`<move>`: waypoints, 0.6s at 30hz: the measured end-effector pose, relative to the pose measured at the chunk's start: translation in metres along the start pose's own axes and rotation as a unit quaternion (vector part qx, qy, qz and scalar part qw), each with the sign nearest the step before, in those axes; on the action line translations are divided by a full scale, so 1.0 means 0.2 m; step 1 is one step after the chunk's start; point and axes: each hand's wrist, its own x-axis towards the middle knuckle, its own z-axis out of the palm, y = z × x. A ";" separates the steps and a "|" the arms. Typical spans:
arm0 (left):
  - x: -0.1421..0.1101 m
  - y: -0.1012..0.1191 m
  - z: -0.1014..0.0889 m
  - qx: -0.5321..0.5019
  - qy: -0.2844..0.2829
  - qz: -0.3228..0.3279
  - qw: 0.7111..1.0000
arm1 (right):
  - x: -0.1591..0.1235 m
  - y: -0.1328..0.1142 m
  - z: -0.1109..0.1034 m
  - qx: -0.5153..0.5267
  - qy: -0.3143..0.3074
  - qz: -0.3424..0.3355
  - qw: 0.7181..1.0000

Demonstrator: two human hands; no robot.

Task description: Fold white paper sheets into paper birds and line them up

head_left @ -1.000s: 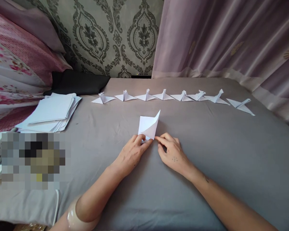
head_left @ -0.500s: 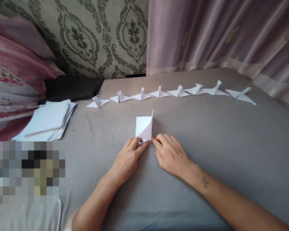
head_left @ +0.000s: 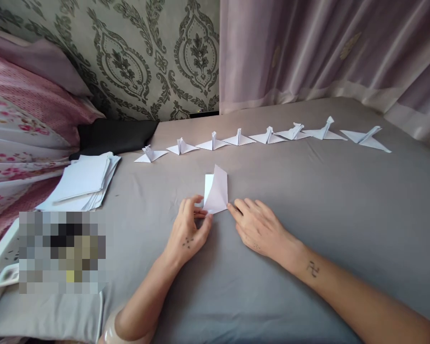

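Observation:
A small white sheet of folded paper lies on the grey cloth in front of me. Its loose flap stands up and leans over the square beneath, coming to a point at the top. My left hand grips the lower left corner, thumb at the near edge and the other fingers bent beside it. At the lower right corner, my right hand touches the paper with its index fingertip; its other fingers are curled, and its thumb is mostly hidden. Behind the paper stands a row of several folded white paper birds.
A stack of white paper lies at the left, near a black cloth-like item. A white slotted basket and a blurred-out patch are at lower left. Patterned wall and a mauve curtain border the grey bed-like surface.
The paper's flap has risen and swung leftward over the square. My left hand has shifted left, from the lower edge's middle to its left corner. My right hand stays at the right corner.

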 end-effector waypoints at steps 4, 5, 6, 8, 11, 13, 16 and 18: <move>0.02 0.01 0.02 -0.003 0.024 -0.013 1.000 | 0.01 0.01 0.00 0.012 0.004 -0.013 1.000; 0.02 0.01 0.02 -0.001 0.030 -0.023 0.999 | 0.01 0.02 0.00 0.012 0.005 -0.015 1.000; 0.03 0.01 0.02 0.003 0.033 -0.033 0.999 | 0.01 0.02 0.00 0.011 0.006 -0.016 1.000; 0.03 0.01 0.02 0.009 0.034 -0.051 0.998 | 0.02 0.02 0.01 0.013 0.007 -0.015 1.000; 0.03 0.02 0.01 0.006 0.025 -0.067 0.997 | 0.02 0.03 0.02 0.036 0.007 -0.002 0.999; 0.03 0.02 0.01 0.000 0.023 -0.074 0.997 | 0.01 0.05 0.03 0.075 0.007 0.016 0.997; 0.03 0.02 0.01 -0.001 0.024 -0.080 0.996 | 0.00 0.07 0.04 0.150 0.023 0.050 0.987; 0.03 0.02 0.01 0.001 0.024 -0.079 0.997 | 0.00 0.07 0.05 0.183 0.037 0.061 0.981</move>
